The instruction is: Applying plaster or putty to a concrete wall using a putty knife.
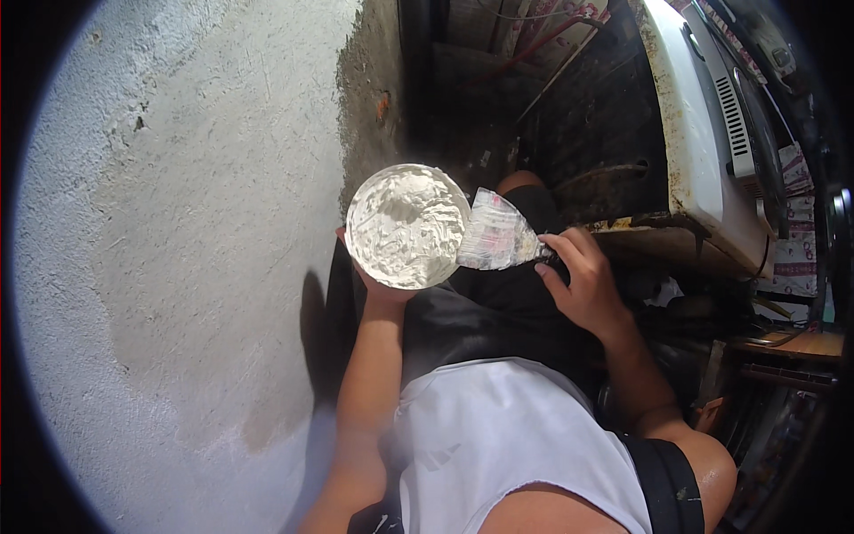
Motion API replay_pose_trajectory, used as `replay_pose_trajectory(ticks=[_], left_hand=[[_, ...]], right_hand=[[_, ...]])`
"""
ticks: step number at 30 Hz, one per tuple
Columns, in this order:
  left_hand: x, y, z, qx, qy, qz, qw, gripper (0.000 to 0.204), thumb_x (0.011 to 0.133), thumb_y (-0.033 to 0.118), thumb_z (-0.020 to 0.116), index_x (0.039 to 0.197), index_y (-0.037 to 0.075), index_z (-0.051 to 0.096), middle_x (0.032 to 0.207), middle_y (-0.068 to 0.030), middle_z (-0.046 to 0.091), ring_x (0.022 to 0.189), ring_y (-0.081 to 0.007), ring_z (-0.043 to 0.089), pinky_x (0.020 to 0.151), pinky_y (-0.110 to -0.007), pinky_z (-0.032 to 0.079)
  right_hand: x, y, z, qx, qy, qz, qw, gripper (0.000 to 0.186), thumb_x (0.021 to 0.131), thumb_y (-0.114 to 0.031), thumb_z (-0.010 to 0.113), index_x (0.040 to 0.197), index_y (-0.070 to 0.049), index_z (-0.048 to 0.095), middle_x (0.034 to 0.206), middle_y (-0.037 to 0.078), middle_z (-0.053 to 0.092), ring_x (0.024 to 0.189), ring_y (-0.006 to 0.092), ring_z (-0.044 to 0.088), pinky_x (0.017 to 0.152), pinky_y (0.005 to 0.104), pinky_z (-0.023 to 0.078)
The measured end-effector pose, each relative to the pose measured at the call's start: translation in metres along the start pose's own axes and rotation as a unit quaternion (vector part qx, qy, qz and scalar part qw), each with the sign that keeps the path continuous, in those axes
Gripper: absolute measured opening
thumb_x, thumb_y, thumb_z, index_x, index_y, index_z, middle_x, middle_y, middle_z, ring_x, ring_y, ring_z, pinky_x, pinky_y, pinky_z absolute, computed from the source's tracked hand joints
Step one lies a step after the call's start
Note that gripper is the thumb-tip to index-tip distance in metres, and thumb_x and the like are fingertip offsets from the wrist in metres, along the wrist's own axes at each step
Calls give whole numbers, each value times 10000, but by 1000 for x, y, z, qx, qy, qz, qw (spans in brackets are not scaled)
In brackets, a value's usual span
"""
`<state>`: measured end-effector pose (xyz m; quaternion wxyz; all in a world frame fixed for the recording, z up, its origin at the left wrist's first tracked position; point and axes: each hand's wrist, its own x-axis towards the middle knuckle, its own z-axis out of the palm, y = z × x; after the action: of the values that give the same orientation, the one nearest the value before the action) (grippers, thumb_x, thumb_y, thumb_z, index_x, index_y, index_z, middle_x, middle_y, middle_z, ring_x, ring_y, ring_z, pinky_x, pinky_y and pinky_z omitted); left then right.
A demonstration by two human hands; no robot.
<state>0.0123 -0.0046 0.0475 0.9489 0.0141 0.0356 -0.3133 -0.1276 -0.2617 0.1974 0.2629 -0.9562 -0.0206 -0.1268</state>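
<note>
Off-white putty (407, 222) fills a round tub (350, 222) just beside a patchy grey wall (205, 222). Person's left hand (384, 292) holds it from below, most fingers hidden behind it. Right hand (585, 278) has its fingers pinched round the handle of a smeared, wide-bladed putty knife (498, 233), blade right at the tub's right rim.

the paste (409, 227) looks matt and lumpy, the wall (205, 222) rough and matt
</note>
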Motion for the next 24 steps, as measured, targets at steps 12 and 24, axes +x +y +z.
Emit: replay_pose_trajectory(ticks=[12, 24], left_hand=[[-5, -4, 15, 27, -111, -36, 993, 1174, 790, 959, 443, 1647, 184, 239, 1681, -171, 243, 1466, -494, 357, 1011, -834, 389], [-1, -13, 17, 179, 3, 53, 982, 1176, 825, 943, 391, 1633, 98, 262, 1655, -181, 328, 1480, -398, 400, 1177, -591, 402]], right_hand=[[-1, 17, 0, -64, 49, -20, 997, 394, 815, -126, 835, 1173, -35, 701, 917, 115, 673, 757, 314, 690, 663, 392, 552], [0, 15, -1, -121, 59, -20, 991, 470, 771, -38, 834, 1231, -86, 747, 845, 76, 656, 700, 258, 665, 619, 365, 525]])
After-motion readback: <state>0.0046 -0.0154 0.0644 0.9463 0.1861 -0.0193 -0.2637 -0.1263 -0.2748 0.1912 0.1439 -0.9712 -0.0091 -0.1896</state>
